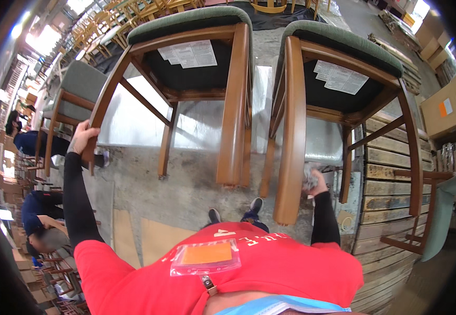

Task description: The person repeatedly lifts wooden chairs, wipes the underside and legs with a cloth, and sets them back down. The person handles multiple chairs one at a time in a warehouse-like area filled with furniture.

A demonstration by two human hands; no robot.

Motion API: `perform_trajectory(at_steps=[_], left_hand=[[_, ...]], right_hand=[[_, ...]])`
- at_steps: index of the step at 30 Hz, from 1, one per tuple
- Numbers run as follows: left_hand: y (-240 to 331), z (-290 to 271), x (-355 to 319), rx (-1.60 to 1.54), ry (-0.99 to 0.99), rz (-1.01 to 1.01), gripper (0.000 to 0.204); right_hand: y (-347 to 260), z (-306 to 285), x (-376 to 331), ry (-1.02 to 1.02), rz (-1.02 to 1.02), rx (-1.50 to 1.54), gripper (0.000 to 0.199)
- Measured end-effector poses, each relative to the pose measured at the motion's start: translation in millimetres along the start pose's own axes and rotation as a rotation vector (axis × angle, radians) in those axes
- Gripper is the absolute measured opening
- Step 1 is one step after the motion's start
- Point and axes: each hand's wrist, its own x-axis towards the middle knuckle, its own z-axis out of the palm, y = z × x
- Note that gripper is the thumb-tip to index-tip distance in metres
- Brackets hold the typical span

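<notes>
Two brown wooden chairs with green-grey upholstery stand side by side ahead of me, their dark undersides and paper labels facing me. My left hand (83, 137) is wrapped around the outer leg of the left chair (232, 113). Beside the near leg of the right chair (291, 126), my right hand (320, 184) is closed on a crumpled grey wad (309, 177), cloth-like but too blurred to name surely. That near leg partly hides the wad. Behind the chair legs spreads a shiny silver surface (196, 126).
Wooden slat pallets (388, 202) lie to my right, with another chair (443, 220) tipped beside them and a cardboard box (448, 107) beyond. A grey upholstered chair (81, 86) stands at left. Two people in dark clothes work on the left. Flat cardboard (160, 239) lies by my feet.
</notes>
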Motion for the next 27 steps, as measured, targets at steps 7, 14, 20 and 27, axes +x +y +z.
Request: perform_trajectory(at_steps=[7,14,20,27], left_hand=[[-13.1,7.3,15.2,-0.103,-0.006,0.031,0.031],[-43.0,-9.1,22.3,-0.168,-0.047,0.152,0.047],[-16.6,2.1,11.8,-0.027,-0.009,0.77,0.06],[-16.8,-13.2,6.6,-0.07,-0.399,0.96,0.036]], right_hand=[[111.5,84.7,-44.6,-0.23,-0.183,-0.146,0.056],[129.0,216.6,-126.4,-0.373,-0.643,-0.792,0.047],[131.9,378.5,-246.9,0.088,-1.565,-1.083,0.041],[53.8,467.4,-150.9,0.784,-1.045,-2.146,0.084]])
